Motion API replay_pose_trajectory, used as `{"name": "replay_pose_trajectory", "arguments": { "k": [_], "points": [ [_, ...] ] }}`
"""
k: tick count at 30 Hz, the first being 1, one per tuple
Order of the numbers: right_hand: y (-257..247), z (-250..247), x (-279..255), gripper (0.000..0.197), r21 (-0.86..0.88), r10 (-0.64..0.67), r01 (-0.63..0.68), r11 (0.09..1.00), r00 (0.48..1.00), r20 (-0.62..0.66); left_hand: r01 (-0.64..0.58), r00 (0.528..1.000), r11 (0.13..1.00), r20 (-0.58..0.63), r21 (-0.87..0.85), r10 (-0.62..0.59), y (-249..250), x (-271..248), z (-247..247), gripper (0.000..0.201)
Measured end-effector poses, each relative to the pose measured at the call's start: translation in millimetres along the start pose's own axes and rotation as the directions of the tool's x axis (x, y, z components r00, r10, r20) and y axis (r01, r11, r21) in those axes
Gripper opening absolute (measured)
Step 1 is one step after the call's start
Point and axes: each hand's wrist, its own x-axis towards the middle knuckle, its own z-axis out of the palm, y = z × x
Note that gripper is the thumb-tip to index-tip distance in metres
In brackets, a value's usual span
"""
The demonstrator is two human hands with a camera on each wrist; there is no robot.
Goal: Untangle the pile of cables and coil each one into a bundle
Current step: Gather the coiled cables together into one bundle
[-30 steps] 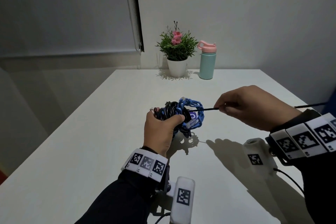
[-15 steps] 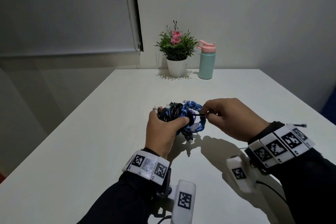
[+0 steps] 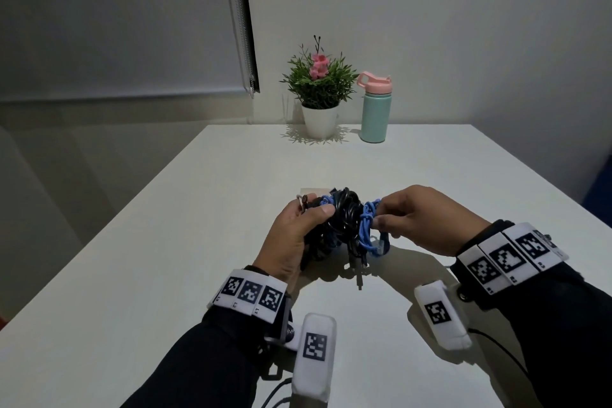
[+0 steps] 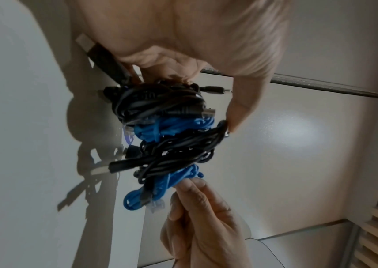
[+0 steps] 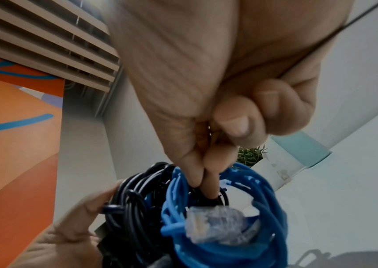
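Cable tangle [image 3: 344, 225] of black and blue cords held just above the white surface [image 3: 165, 258], near its front edge; left hand [image 3: 291, 238] grips the tangle's left side, thumb curled over the black loops; right hand [image 3: 420, 219] on the tangle's right, fingertips [image 5: 208, 181] pinching into the blue Ethernet cable [image 5: 240, 217]; its clear plug [image 5: 215, 224] faces the right wrist; beyond the tangle, a potted plant [image 3: 319, 93] and teal bottle [image 3: 374, 109] stand at the far edge.
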Motion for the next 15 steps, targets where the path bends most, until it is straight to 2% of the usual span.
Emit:
{"name": "replay_pose_trajectory", "arguments": {
  "k": [3,7,11,15],
  "points": [
    [3,-3,0,0.020,0.022,-0.001,0.001,1.000,1.000,0.012,-0.016,1.000,1.000,-0.022,0.012,0.017,-3,3,-4,0.053],
    [5,-2,-3,0.018,0.191,-0.026,0.018,0.981,0.999,0.040,-0.038,0.999,0.999,-0.017,0.017,0.039,-4,4,-8,0.058],
    [7,0,-2,0.014,0.279,-0.031,0.019,0.960,0.999,0.037,-0.014,1.000,1.000,-0.024,0.004,0.014,-7,6,-11,0.051],
    [8,2,-2,0.011,0.335,-0.023,0.005,0.942,0.999,0.049,0.034,0.999,0.996,-0.001,-0.085,-0.035,-12,11,-18,0.044]
  ]
}}
